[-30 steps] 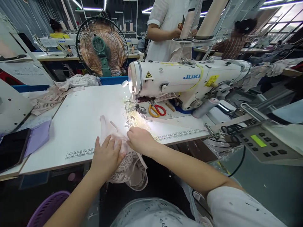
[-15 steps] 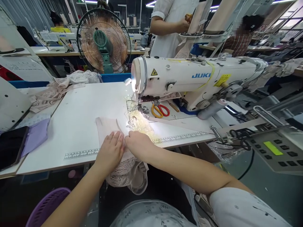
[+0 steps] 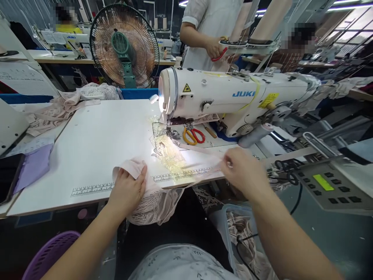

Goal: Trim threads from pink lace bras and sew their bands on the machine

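Note:
My left hand (image 3: 128, 190) is closed on a beige lace garment (image 3: 151, 208), its fingers gripping a smooth panel folded up at the table's front edge. The lace part hangs below that edge toward my lap. Out to the right, my right hand (image 3: 244, 171) pinches a blurred, thin end of the same garment, stretched up from the lace. In front of both hands stands a white sewing machine (image 3: 215, 95). A narrow beige tape (image 3: 198, 148) runs from near its presser foot toward my right hand. Yellowish clear film (image 3: 169, 153) lies by the needle.
Scissors with yellow and red handles (image 3: 194, 136) lie beneath the machine arm. A phone (image 3: 10, 175) and purple cloth (image 3: 35, 165) are at left. A control panel (image 3: 329, 182) sits right, above a bin (image 3: 225, 221) of garments. Behind stand a fan (image 3: 124, 46) and a person holding red-handled scissors.
My right hand has moved away from the left one, off to the right, drawing a thin part of the garment with it. The left hand's panel is now folded up.

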`<state>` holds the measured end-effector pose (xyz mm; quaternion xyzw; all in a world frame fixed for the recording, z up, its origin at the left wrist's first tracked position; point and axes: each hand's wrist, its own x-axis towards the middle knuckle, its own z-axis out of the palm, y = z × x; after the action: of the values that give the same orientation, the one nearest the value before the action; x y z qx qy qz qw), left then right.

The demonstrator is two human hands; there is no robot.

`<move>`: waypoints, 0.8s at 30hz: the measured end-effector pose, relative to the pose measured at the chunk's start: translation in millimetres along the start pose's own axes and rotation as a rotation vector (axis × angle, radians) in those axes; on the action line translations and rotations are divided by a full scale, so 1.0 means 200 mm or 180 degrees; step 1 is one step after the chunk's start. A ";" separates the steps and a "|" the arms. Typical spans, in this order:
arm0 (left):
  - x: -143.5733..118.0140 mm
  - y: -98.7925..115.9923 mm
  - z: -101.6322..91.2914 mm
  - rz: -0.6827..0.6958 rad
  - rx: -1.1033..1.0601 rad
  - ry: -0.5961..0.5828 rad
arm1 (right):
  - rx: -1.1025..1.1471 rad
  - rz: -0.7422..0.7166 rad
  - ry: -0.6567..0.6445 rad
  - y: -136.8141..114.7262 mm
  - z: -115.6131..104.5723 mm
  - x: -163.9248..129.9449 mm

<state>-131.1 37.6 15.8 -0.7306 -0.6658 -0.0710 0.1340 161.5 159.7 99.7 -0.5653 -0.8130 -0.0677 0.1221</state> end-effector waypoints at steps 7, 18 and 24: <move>0.02 -0.09 -0.03 -0.0013 -0.0015 -0.0330 | 0.0955 -0.0258 -0.1870 0.43 -0.11 -0.46; 0.04 -0.16 0.02 -0.0126 0.0001 -0.0286 | 0.0870 -0.0137 -0.0620 0.17 0.18 0.17; 0.02 -0.16 0.04 -0.0138 -0.0070 -0.0063 | 0.0516 -0.0082 -0.0393 0.09 0.24 0.41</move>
<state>-162.7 46.6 12.7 -0.7181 -0.6819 -0.0739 0.1178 145.2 252.3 75.0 -0.5462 -0.8289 0.0317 0.1162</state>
